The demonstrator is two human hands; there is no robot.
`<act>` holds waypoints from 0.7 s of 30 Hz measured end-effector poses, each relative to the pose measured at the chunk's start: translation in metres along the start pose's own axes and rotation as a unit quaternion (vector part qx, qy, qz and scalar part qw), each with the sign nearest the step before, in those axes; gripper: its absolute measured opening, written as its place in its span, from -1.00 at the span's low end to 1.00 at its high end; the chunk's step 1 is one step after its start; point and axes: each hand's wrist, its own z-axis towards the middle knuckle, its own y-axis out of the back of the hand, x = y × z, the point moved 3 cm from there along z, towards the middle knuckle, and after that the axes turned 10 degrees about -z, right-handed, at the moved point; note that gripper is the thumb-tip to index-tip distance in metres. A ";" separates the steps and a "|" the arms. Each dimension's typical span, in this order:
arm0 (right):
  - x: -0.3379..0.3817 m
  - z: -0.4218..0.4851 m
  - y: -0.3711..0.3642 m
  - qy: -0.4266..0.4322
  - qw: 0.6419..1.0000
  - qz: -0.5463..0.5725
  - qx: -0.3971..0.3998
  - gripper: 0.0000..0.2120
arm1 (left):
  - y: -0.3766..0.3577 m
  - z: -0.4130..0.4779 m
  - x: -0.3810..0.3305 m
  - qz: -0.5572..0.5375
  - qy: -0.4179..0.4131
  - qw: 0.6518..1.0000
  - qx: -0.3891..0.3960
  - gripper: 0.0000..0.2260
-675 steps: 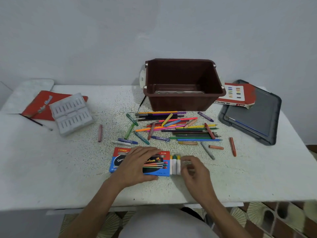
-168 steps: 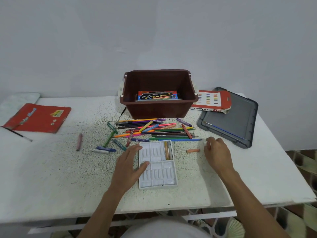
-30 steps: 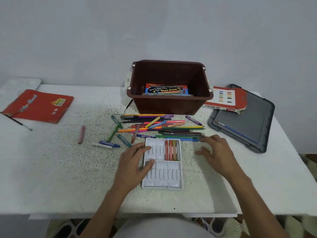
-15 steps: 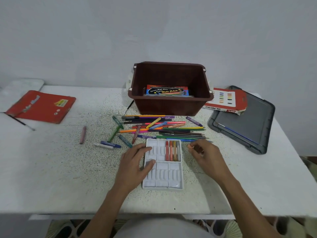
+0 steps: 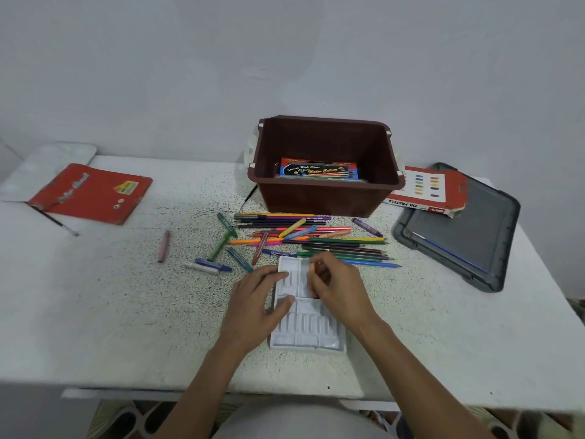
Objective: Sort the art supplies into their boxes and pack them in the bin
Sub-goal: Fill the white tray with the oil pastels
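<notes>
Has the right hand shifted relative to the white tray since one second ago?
Yes. The right hand went leftward from the table beside the white tray to over its far half, pinching a pastel.

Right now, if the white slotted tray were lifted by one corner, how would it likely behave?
The white tray looks like thin moulded plastic: probably light, slightly bendy. The left hand rests on its edge while the right hand pinches a pastel over it, suggesting it slides easily when nudged.
</notes>
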 end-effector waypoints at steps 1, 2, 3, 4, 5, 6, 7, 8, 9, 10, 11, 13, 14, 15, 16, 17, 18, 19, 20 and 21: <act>-0.002 0.001 -0.002 0.014 0.999 -0.031 -0.002 -0.88 | 0.000 0.000 0.000 -0.001 -0.002 1.000 -0.002 -0.61; -0.003 0.001 -0.005 0.021 0.998 -0.065 -0.004 -0.86 | 0.000 0.000 0.000 0.000 -0.003 1.000 -0.003 -0.61; -0.006 0.001 -0.007 0.021 0.995 -0.093 -0.009 -0.81 | 0.000 0.000 0.000 0.001 -0.004 1.000 -0.003 -0.61; -0.009 0.001 -0.009 0.018 0.994 -0.111 -0.017 -0.77 | 0.000 0.000 0.000 0.001 -0.004 1.000 -0.003 -0.61; -0.011 0.000 -0.010 0.014 0.992 -0.123 -0.026 -0.74 | 0.000 0.000 0.000 0.001 -0.004 1.000 -0.003 -0.61; -0.012 0.000 -0.011 0.010 0.991 -0.131 -0.033 -0.72 | 0.000 0.000 0.000 0.000 -0.003 1.000 -0.004 -0.61; -0.013 0.000 -0.013 0.005 0.990 -0.134 -0.036 -0.71 | 0.000 0.000 0.000 -0.001 -0.003 1.000 -0.004 -0.61; -0.015 0.001 -0.013 0.000 0.990 -0.133 -0.038 -0.70 | 0.000 0.000 0.000 -0.001 -0.003 1.000 -0.004 -0.61; -0.016 0.001 -0.013 -0.007 0.990 -0.131 -0.041 -0.70 | 0.000 0.000 0.000 0.000 -0.003 1.000 -0.004 -0.61; -0.017 0.003 -0.013 -0.015 0.990 -0.134 -0.044 -0.69 | 0.000 0.000 -0.001 0.001 -0.003 1.000 -0.004 -0.61; -0.017 0.004 -0.012 -0.022 0.988 -0.144 -0.047 -0.67 | 0.000 0.000 -0.001 0.001 -0.003 1.000 -0.003 -0.61; -0.019 0.006 -0.011 -0.034 0.984 -0.166 -0.048 -0.61 | 0.000 0.000 0.000 0.000 -0.003 1.000 -0.003 -0.61; -0.019 0.007 -0.011 -0.038 0.983 -0.173 -0.046 -0.58 | 0.000 0.000 0.000 0.001 -0.003 1.000 -0.003 -0.61; -0.020 0.007 -0.011 -0.040 0.982 -0.178 -0.043 -0.56 | 0.000 0.000 0.000 0.002 -0.003 1.000 -0.003 -0.60; -0.020 0.007 -0.011 -0.040 0.982 -0.181 -0.042 -0.55 | 0.000 0.000 0.000 0.003 -0.004 1.000 -0.003 -0.60; -0.020 0.007 -0.011 -0.040 0.982 -0.182 -0.040 -0.55 | 0.000 0.000 0.000 0.003 -0.004 1.000 -0.003 -0.60; -0.020 0.007 -0.011 -0.039 0.982 -0.182 -0.037 -0.54 | 0.000 0.000 0.000 0.002 -0.004 1.000 -0.002 -0.60; -0.020 0.007 -0.011 -0.039 0.982 -0.182 -0.034 -0.54 | 0.000 0.000 -0.001 0.002 -0.004 1.000 -0.002 -0.60; -0.020 0.007 -0.011 -0.039 0.982 -0.180 -0.030 -0.53 | -0.001 0.000 -0.001 0.002 -0.004 1.000 -0.001 -0.60; -0.021 0.007 -0.011 -0.038 0.983 -0.177 -0.027 -0.53 | -0.001 0.000 0.000 0.003 -0.004 1.000 0.000 -0.60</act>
